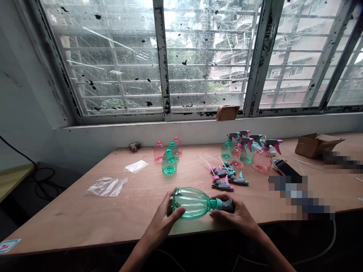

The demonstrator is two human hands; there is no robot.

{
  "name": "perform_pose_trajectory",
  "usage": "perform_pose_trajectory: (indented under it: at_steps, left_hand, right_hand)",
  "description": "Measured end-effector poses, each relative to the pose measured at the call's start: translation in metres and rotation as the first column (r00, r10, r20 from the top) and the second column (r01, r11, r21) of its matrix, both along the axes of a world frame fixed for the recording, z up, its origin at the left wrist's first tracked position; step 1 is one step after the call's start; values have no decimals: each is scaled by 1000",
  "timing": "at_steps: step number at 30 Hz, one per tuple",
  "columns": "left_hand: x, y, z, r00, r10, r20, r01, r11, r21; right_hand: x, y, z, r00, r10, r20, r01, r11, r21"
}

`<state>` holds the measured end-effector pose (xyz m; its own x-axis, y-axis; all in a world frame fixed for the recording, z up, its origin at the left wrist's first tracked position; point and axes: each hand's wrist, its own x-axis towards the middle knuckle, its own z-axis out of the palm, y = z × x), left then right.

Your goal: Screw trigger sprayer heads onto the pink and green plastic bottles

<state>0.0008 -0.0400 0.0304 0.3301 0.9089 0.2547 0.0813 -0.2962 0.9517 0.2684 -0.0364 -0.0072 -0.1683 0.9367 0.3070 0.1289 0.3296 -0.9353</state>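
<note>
A green see-through spray bottle (191, 204) lies on its side in the air above the front edge of the table, its neck pointing right. My left hand (167, 215) is wrapped round the bottle's base end. The grey and teal trigger sprayer head (225, 205) sits at the neck, and my right hand (238, 213) grips it with closed fingers. Whether the head is fully screwed on I cannot tell. Beyond my right hand, several loose trigger sprayer heads (222, 183) with pink or teal parts lie in a pile, their thin tubes pointing back left.
Headless green bottles (169, 166) and pink bottles (159, 153) stand at the back. Right of them are several bottles with sprayers (262, 160), a phone (286, 170) and a cardboard box (316, 147). Clear plastic bags (107, 187) lie left on the wooden table (85, 219).
</note>
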Motion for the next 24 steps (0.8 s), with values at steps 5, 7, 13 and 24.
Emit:
perform_pose_trajectory:
  at_steps: [5, 7, 13, 24]
  left_hand:
    - [-1, 0, 0, 1000, 8, -9, -8, 999, -31]
    - [-2, -2, -2, 1000, -23, -9, 23, 998, -53]
    - [-2, -6, -6, 994, -100, -44, 101, 995, 25]
    - [-1, -5, -3, 999, -31, 39, 34, 996, -83]
  right_hand:
    - [-2, -2, 2, 996, 50, -74, -58, 993, -104]
    - [-2, -2, 4, 993, 76, -94, -87, 989, -117]
    - [0, 1, 1, 980, 93, -175, -118, 983, -138]
    - [-1, 0, 5, 978, 116, -173, -141, 980, -140]
